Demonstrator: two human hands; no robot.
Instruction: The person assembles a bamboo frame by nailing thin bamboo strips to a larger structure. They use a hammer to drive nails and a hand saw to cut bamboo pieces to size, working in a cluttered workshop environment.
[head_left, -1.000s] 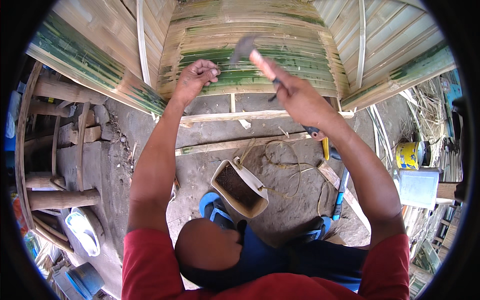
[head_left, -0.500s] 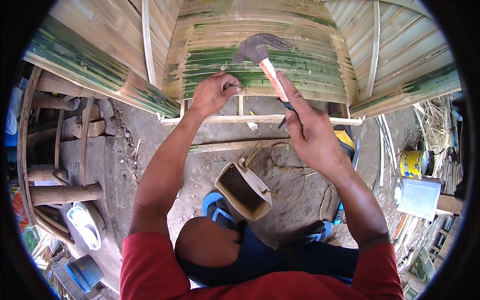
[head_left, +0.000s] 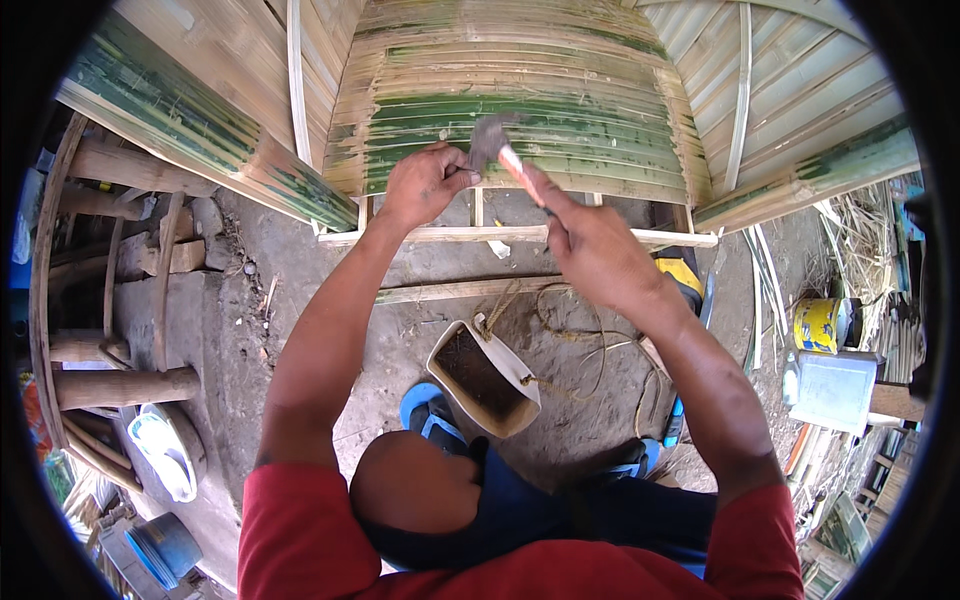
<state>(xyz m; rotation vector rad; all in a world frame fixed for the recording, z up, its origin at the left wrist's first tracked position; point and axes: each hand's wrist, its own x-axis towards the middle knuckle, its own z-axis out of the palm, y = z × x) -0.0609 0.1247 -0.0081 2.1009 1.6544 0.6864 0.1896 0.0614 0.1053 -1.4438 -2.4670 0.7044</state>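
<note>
My right hand (head_left: 592, 248) grips the light handle of a hammer (head_left: 497, 148), whose blurred metal head is down against a panel of flattened green and tan bamboo strips (head_left: 520, 90). My left hand (head_left: 425, 183) is closed just left of the hammer head, fingertips pinched at the panel's lower edge; what they pinch is too small to see. Both forearms come up from the lower edge. A pale wooden rail (head_left: 510, 236) runs under the panel.
A cut-open white container (head_left: 484, 378) with dark contents lies on the dirt floor by my blue sandals, tied to a loose cord (head_left: 570, 330). More bamboo panels lean left and right. Log stumps (head_left: 120, 385) stand left; a yellow can (head_left: 820, 324) and white box sit right.
The hammer has swung down from its raised position onto the panel beside my left hand. My left hand has stayed at the panel's lower edge.
</note>
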